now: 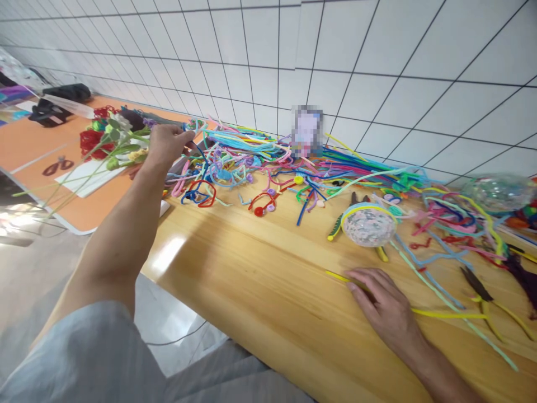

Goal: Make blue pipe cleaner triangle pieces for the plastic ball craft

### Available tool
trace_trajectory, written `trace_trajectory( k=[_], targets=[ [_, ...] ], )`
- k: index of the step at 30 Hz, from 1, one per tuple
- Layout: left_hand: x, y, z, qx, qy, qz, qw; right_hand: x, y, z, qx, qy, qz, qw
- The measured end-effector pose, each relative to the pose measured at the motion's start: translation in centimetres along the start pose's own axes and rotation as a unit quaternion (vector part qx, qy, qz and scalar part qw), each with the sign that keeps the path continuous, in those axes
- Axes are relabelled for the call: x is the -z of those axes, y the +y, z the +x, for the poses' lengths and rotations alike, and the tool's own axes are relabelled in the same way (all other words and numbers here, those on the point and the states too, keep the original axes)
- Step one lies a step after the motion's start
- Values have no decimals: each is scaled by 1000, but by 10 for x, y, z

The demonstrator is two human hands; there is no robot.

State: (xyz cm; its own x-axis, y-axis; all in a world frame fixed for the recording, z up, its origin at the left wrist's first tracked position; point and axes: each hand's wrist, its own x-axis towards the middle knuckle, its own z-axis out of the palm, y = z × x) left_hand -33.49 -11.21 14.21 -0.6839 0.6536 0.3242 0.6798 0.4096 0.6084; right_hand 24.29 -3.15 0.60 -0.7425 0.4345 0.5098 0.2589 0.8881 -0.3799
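Observation:
My left hand (168, 144) is stretched out to the far left of the wooden table, over the pile of pipe cleaners. Its thumb and fingers pinch a dark blue pipe cleaner (205, 163) that hangs down towards a blue and red coil. On the table at the right rests my right hand (382, 302), fingers curled down over a yellow pipe cleaner (447, 314). Both ends of that yellow strip stick out from under the hand. Behind the right hand sits a clear ball (369, 225) with pale filling and a yellow band round it.
Pliers with yellow handles (482, 296) lie at the right, near a long mint strip (423, 274). A phone (307, 130) leans against the tiled wall (268, 45). On the orange table (25, 145) are red scissors (57, 165) and flowers (119, 137). Another clear ball (497, 191) stands far right.

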Motion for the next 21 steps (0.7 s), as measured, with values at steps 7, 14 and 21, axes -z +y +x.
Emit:
trace_trajectory(
  k=[7, 14, 21],
  targets=[
    [-3, 22, 1, 60, 83, -110, 989, 0, 1, -1, -11, -8, 4, 1000],
    [-1, 72, -3, 14, 208, -151, 966, 0, -3, -2, -45, -7, 21, 999],
    [-28, 113, -30, -96, 142, -18, 985, 3, -9, 0, -47, -3, 15, 999]
  ],
)
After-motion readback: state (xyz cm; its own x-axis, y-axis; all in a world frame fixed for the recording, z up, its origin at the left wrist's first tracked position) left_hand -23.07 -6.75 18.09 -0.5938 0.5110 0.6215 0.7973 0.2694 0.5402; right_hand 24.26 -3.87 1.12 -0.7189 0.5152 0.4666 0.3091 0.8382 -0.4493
